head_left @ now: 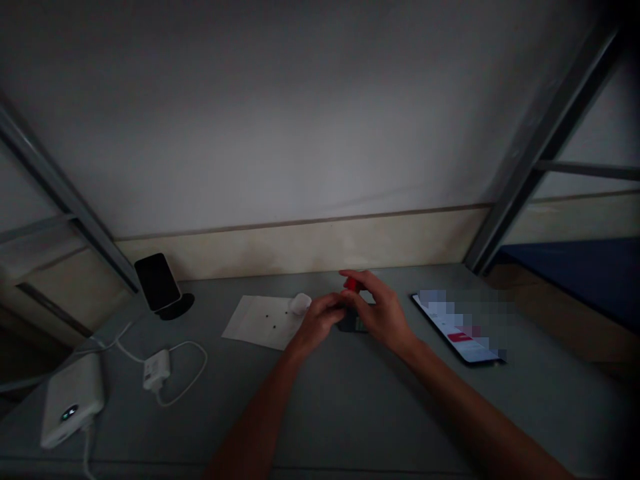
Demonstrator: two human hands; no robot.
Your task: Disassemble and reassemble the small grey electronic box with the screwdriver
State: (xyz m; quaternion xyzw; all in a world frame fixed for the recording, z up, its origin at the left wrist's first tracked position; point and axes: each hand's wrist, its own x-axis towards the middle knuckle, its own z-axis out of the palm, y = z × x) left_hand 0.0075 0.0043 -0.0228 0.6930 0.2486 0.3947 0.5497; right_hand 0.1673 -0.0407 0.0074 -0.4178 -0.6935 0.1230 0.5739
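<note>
My right hand (pixel 383 310) pinches a small red object (pixel 352 284) between thumb and fingers. Its exact kind does not show, as the fingers cover much of it. My left hand (pixel 323 317) is closed, its fingertips meeting those of the right just below the red piece; whatever they grip is hidden. Under the hands a dark flat object (pixel 353 323) with a greenish patch lies on the grey table, mostly covered. Left of the hands lies a white sheet of paper (pixel 255 321) with several tiny dark bits on it. A small white rounded item (pixel 300 304) sits at the sheet's right edge.
A tablet or large phone (pixel 457 330) with a lit screen lies to the right. At left, a phone (pixel 157 281) leans on a round black stand. A white adapter (pixel 157 369), cables and a white power bank (pixel 73 400) lie nearer me. Metal posts flank the table.
</note>
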